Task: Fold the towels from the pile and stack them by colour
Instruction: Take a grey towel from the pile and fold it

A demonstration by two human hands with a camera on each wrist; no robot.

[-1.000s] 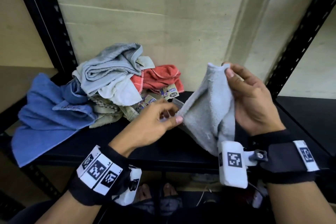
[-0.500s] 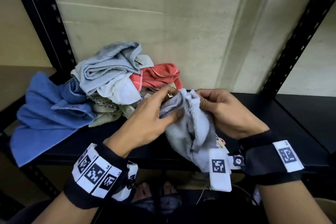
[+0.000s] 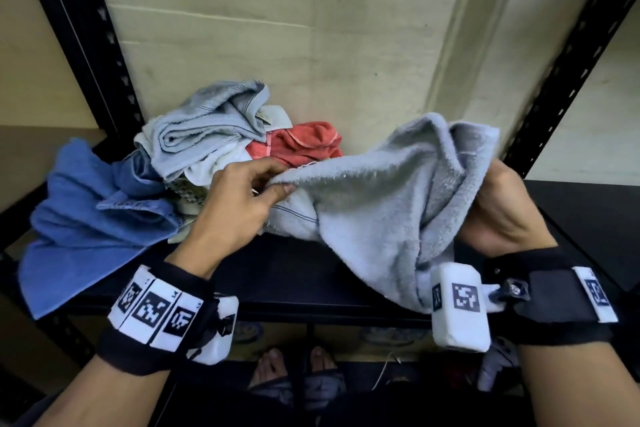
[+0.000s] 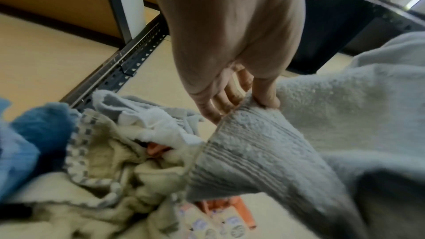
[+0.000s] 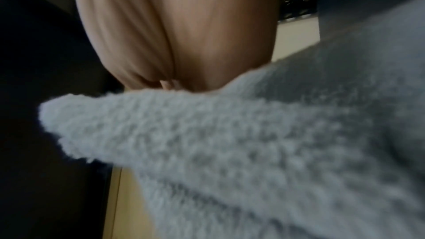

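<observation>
A pale grey towel (image 3: pixel 374 204) hangs stretched between both hands above the black shelf (image 3: pixel 277 274). My left hand (image 3: pixel 242 198) pinches its left edge between thumb and fingers, seen close in the left wrist view with the towel (image 4: pixel 322 134) under the left hand (image 4: pixel 248 97). My right hand (image 3: pixel 498 208) grips the bunched right end; the right wrist view is filled by the towel (image 5: pixel 253 152), and the right hand (image 5: pixel 174 43) shows only its palm. The pile (image 3: pixel 214 149) of crumpled towels lies behind the left hand.
The pile holds a light blue-grey towel (image 3: pixel 207 125), a red one (image 3: pixel 298 146), a white one and a checked cream one (image 4: pixel 103 161). A blue towel (image 3: pixel 79 218) drapes over the shelf's left edge. Black uprights (image 3: pixel 86 45) flank the shelf; a wall is behind.
The hands were close together on the bunched grey towel; they have drawn apart, right hand going right, spreading the towel between them.
</observation>
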